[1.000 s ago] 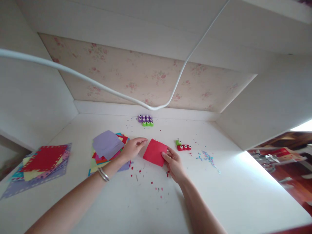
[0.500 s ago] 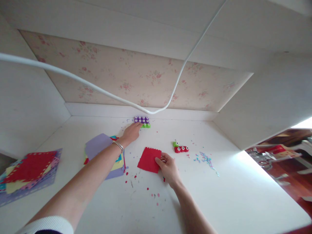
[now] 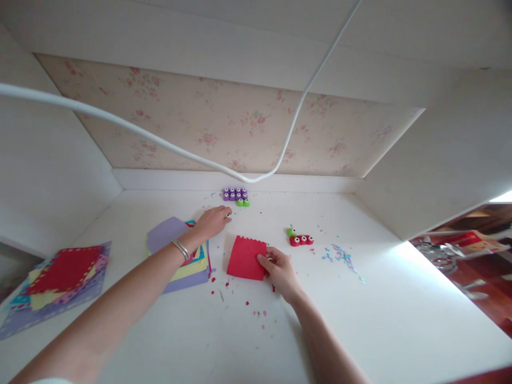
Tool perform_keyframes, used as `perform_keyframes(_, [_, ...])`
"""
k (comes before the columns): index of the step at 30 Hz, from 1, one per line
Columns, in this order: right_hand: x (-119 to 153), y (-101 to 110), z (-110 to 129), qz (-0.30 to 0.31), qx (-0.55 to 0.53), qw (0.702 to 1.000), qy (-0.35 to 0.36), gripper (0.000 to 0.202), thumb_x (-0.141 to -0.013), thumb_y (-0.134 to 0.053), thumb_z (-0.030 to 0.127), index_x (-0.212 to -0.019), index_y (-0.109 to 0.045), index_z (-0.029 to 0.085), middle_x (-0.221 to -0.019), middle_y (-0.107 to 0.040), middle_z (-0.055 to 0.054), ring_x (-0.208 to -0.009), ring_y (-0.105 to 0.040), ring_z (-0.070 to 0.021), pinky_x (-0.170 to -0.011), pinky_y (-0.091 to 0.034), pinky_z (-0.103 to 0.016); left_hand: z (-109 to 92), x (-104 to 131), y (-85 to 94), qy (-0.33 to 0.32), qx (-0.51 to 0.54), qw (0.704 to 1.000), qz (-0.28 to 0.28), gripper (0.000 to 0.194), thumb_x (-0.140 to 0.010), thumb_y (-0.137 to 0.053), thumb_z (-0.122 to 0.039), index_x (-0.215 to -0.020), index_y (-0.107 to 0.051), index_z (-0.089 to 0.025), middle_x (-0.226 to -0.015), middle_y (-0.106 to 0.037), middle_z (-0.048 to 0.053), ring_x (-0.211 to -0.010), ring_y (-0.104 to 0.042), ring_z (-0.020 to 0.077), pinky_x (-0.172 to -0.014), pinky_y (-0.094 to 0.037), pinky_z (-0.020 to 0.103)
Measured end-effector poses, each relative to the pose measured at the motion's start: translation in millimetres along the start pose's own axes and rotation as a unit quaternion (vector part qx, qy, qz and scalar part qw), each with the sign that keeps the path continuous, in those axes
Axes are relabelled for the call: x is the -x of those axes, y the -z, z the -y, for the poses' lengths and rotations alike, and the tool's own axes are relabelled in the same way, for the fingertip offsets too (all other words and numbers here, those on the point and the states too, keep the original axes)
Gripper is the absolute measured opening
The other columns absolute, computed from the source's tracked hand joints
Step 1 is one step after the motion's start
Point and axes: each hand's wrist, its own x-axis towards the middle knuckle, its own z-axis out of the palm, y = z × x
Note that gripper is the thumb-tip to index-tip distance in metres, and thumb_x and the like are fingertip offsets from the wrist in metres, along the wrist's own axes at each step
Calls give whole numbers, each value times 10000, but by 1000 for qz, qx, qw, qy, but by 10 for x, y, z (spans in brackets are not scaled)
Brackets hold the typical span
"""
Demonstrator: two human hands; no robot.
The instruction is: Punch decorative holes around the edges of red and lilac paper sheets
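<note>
Our left hand [image 3: 213, 222] reaches forward, pinching a small punch [image 3: 228, 216] near the purple punches [image 3: 236, 194]. Between our hands, the red sheet [image 3: 246, 258], almost square, points its notched edge toward the floral wall [image 3: 180, 128]; our right hand [image 3: 281, 270], angled inward, grips its right side.

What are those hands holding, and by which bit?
The right hand pinches the red paper by its right edge. The left hand holds a small white-topped punch; exactly where it is gripped is hidden.

On the desk [image 3: 180, 336], two paper stacks [image 3: 70, 269] are lying left of my card [image 3: 246, 260]; one punch group [image 3: 303, 240] is sitting right, another group [image 3: 236, 196] is standing behind.
</note>
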Motion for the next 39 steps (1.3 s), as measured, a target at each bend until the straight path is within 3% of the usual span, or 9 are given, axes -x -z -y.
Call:
perform_keyframes(9, [1,21,-19,-18,9,1000,-3,336,-759,-650,460,-933,-660,173,-740,-680,-34,-563,-580,-124,-501,-432,-225,-91,596,-21,15,91,996,3,291,-872,-523,-334,-1098,-638,-192,-1103,-692,47,-988,-645,192,-889,-479,281])
perform_keyframes(15, [-4,50,-57,-3,67,997,-27,312,-793,-596,467,-871,-645,169,-515,-535,40,-379,-434,-86,-341,-279,-196,-210,907,-9,25,104,994,-26,323,-837,-572,-278,-1147,-606,-190,-1119,-660,75,-1010,-621,210,-916,-474,326])
perform_keyframes(18, [-5,49,-75,17,71,997,-30,329,-805,-574,485,-855,-646,168,-502,-524,40,-378,-420,-83,-342,-258,-194,-282,987,-29,30,107,993,-37,290,-863,-518,-227,-1140,-596,-194,-1087,-666,76,-945,-637,201,-874,-494,334])
perform_keyframes(26, [3,32,-61,3,31,998,-47,344,-771,-603,495,-804,-651,156,-612,-618,-8,-434,-446,-83,-394,-282,-206,-446,1195,-166,-10,125,990,-63,317,-870,-473,-135,-1169,-558,-200,-1175,-629,65,-1101,-579,185,-986,-442,348])
perform_keyframes(32, [-27,45,-120,2,39,999,-32,328,-803,-586,475,-842,-670,161,-615,-613,-2,-445,-443,-82,-401,-271,-205,-387,1227,-229,-5,132,985,-107,245,-844,-577,-191,-1088,-575,-204,-1041,-651,56,-990,-601,197,-916,-482,372])
perform_keyframes(36, [-49,39,-122,6,14,999,-37,328,-793,-604,485,-854,-672,170,-674,-660,-20,-503,-528,-106,-437,-343,-212,-351,1212,-224,-43,141,986,-80,416,-812,-417,0,-1111,-584,-238,-1131,-627,35,-1107,-548,181,-990,-435,380])
perform_keyframes(39, [-58,30,-101,5,-21,999,-46,342,-778,-620,502,-864,-673,176,-748,-698,-41,-571,-593,-132,-476,-397,-224,-410,1232,-193,-28,123,986,-109,548,-751,-362,48,-1199,-528,-221,-1249,-547,61,-1200,-481,191,-1045,-386,396])
